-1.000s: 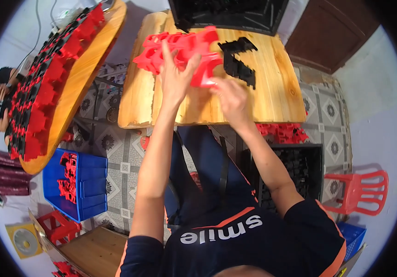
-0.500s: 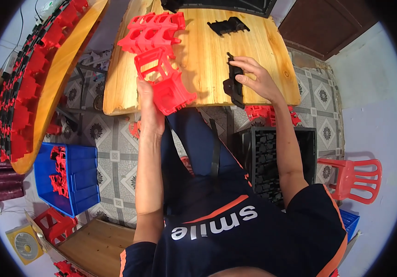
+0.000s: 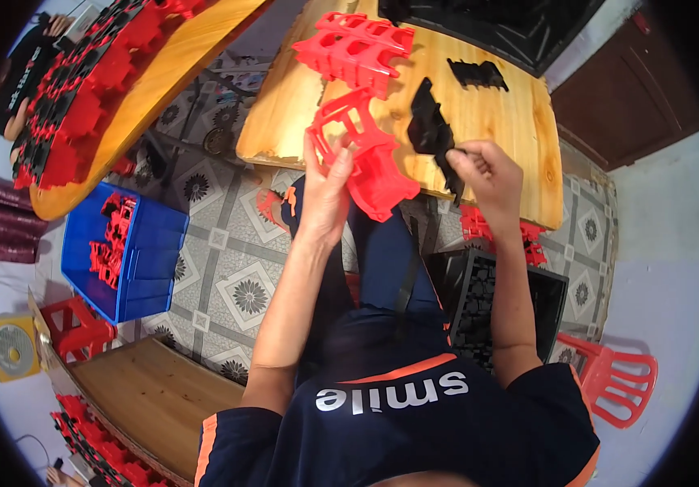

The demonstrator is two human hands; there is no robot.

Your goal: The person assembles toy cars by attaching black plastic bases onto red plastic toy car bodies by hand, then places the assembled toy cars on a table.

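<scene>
Standing off to the side, I had a decent view of this one. The person's left hand (image 3: 327,193) was closed around a red plastic frame (image 3: 363,156), fingers wrapped on its lower left side, holding it up just off the near edge of the wooden table (image 3: 496,130). The right hand (image 3: 483,170) was pinching a black plastic piece (image 3: 433,135) between thumb and fingertips, also over that near edge, just beside the red one but not touching it as far as I could tell.

If you ask me, the trick at that point was lining things up before pushing. The red frame was tilted, with its open side facing the black piece, which looked about right. I'd have kept the left grip firm and low so the frame couldn't twist, and brought the black piece in square rather than at a slant, since thin plastic tabs probably bend or snap if forced crooked.

Further back on the table sat a stack of red frames (image 3: 355,50) toward the far left corner, plus another black piece (image 3: 477,75) lying flat near the far edge. A blue crate (image 3: 151,260) with more red parts stood on the floor to the left.
</scene>
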